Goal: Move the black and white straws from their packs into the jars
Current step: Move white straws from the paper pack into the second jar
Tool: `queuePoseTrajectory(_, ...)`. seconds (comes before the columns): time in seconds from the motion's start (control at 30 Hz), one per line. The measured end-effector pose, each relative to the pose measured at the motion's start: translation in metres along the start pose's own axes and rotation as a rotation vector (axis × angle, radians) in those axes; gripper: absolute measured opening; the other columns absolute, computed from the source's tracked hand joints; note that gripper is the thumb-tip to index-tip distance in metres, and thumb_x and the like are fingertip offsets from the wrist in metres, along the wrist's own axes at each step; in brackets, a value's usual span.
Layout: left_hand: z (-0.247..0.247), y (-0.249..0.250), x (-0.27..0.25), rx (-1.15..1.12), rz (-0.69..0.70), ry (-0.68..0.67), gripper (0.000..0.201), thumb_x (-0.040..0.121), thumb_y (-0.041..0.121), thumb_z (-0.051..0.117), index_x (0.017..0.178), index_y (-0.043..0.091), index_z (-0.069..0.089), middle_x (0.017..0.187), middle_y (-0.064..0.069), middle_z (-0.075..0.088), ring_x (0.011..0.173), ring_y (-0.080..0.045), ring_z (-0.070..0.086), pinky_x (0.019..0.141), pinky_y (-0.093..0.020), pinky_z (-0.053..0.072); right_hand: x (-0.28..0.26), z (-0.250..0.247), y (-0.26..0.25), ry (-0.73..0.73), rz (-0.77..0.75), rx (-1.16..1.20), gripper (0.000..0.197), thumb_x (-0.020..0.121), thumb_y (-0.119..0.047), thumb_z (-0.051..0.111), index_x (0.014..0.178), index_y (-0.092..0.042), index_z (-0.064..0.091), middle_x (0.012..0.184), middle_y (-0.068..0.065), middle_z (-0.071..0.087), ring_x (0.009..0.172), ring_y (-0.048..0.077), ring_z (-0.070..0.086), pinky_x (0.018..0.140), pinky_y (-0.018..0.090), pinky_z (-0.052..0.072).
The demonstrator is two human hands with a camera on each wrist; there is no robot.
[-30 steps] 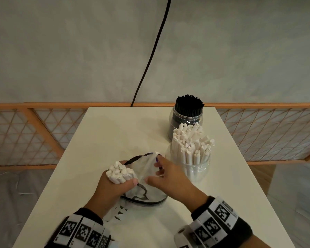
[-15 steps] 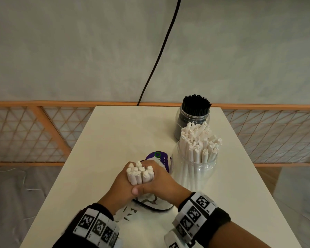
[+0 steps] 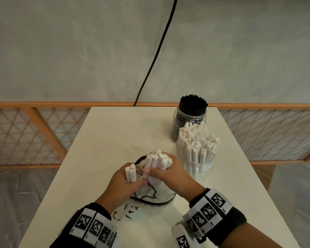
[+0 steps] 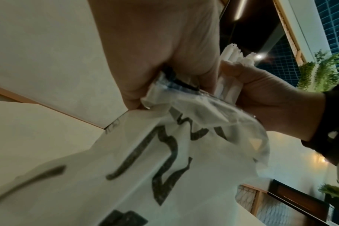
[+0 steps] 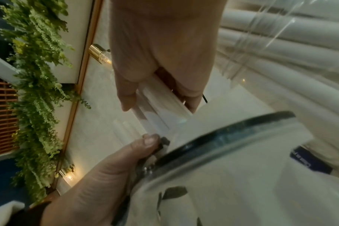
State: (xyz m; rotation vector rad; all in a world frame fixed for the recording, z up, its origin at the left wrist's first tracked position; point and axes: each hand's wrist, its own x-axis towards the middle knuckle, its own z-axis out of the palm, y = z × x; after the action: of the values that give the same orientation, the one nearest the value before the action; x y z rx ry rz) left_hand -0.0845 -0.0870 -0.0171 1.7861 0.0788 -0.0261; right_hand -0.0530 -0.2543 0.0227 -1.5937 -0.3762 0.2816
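My right hand (image 3: 162, 173) grips a bundle of white straws (image 3: 157, 162) upright, just left of the clear jar (image 3: 195, 169) full of white straws. My left hand (image 3: 131, 183) holds a few white straws (image 3: 130, 173) together with the mouth of the translucent printed pack (image 3: 150, 196), which lies under both hands. In the left wrist view the pack (image 4: 145, 152) hangs from my left fingers, and the right hand (image 4: 271, 99) is closed round the straws (image 4: 232, 61). The right wrist view shows the gripped straws (image 5: 161, 107) and the pack's dark rim (image 5: 222, 130). A jar of black straws (image 3: 190, 119) stands behind.
The white table (image 3: 115, 136) is narrow, with its edges close on both sides. Both jars stand near the right edge. An orange lattice railing (image 3: 25, 136) runs behind and beside the table. A black cable (image 3: 156, 56) hangs down the wall.
The bundle was first in my left hand alone. My right hand came over from the pack's rim and now grips most of the straws, a little to the right; a few stay in my left hand.
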Motion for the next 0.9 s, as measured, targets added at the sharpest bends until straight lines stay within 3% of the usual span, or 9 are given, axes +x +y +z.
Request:
queuePoseTrajectory(0.07,0.005,0.002,0.002,-0.004,0.020,-0.021,0.048,0.051,0.043,0.075,0.094,0.022,0.065,0.091,-0.004,0.071,0.085,-0.013,0.067,0.075,-0.030,0.055,0.000,-0.002,0.003,0.006,0.008,-0.010,0.028,0.072,-0.007,0.074,0.094,0.005,0.061,0.089,0.013,0.063,0.085,0.019,0.062,0.080,0.034,0.051)
queuePoseTrajectory(0.2,0.012,0.005,0.004,0.011,0.023,-0.043,0.044,0.052,0.039,0.072,0.091,0.019,0.064,0.081,0.000,0.069,0.071,-0.001,0.063,0.067,-0.021,0.048,-0.001,-0.002,0.004,0.063,-0.009,-0.081,0.037,0.070,-0.021,0.075,0.089,0.007,0.059,0.079,0.013,0.061,0.077,0.018,0.058,0.073,0.037,0.049)
queuePoseTrajectory(0.33,0.007,0.000,0.007,-0.005,-0.013,-0.020,0.034,0.054,0.038,0.068,0.073,0.012,0.057,0.065,0.002,0.057,0.063,-0.010,0.056,0.063,-0.027,0.044,-0.004,-0.012,-0.014,0.151,-0.020,-0.063,0.027,0.079,-0.012,0.072,0.084,0.010,0.058,0.073,0.011,0.058,0.070,0.016,0.055,0.068,0.030,0.046)
queuePoseTrajectory(0.43,0.001,-0.002,0.011,-0.049,-0.086,0.016,0.021,0.066,0.024,0.070,0.063,0.012,0.053,0.053,0.007,0.052,0.059,-0.016,0.051,0.059,-0.027,0.041,-0.008,-0.027,-0.045,0.249,-0.089,-0.068,0.014,0.075,-0.022,0.070,0.076,-0.008,0.068,0.071,0.000,0.069,0.069,0.010,0.065,0.069,0.021,0.051)
queuePoseTrajectory(0.5,-0.002,-0.002,0.015,-0.059,-0.143,0.056,0.016,0.071,0.017,0.070,0.066,0.013,0.055,0.059,0.004,0.056,0.062,-0.017,0.052,0.058,-0.027,0.041,-0.008,-0.041,-0.068,0.349,-0.162,-0.020,0.008,0.071,-0.026,0.066,0.067,-0.019,0.069,0.069,-0.001,0.070,0.069,0.010,0.066,0.066,0.021,0.051)
queuePoseTrajectory(0.6,-0.007,-0.008,0.026,-0.076,-0.252,0.076,0.019,0.057,0.028,0.064,0.069,0.015,0.056,0.070,-0.006,0.058,0.070,-0.023,0.055,0.063,-0.029,0.044,-0.008,-0.066,-0.099,0.482,-0.318,0.112,0.008,0.071,-0.024,0.066,0.068,-0.016,0.069,0.066,-0.003,0.069,0.067,0.009,0.064,0.062,0.019,0.048)
queuePoseTrajectory(0.67,-0.009,-0.019,0.033,-0.041,-0.322,0.065,0.032,0.055,0.030,0.068,0.082,0.017,0.056,0.083,-0.008,0.061,0.080,-0.025,0.059,0.072,-0.034,0.048,-0.009,-0.085,-0.112,0.551,-0.412,0.198,0.008,0.078,-0.018,0.062,0.071,-0.016,0.066,0.066,-0.001,0.069,0.070,0.015,0.064,0.067,0.025,0.049)
queuePoseTrajectory(0.77,-0.011,-0.036,0.038,0.104,-0.387,0.092,0.061,0.065,0.032,0.081,0.113,0.017,0.046,0.104,-0.008,0.059,0.095,-0.025,0.058,0.075,-0.036,0.050,-0.011,-0.109,-0.122,0.640,-0.481,0.298,0.008,0.085,-0.012,0.059,0.078,-0.016,0.059,0.067,0.001,0.068,0.074,0.021,0.063,0.073,0.034,0.050)
queuePoseTrajectory(0.9,-0.008,-0.042,0.035,0.195,-0.337,0.071,0.052,0.076,0.030,0.075,0.117,0.014,0.048,0.104,-0.004,0.061,0.093,-0.021,0.057,0.070,-0.031,0.045,-0.020,-0.131,-0.125,0.715,-0.534,0.389,0.014,0.087,-0.012,0.057,0.095,-0.003,0.049,0.065,-0.002,0.067,0.074,0.017,0.064,0.072,0.029,0.051)
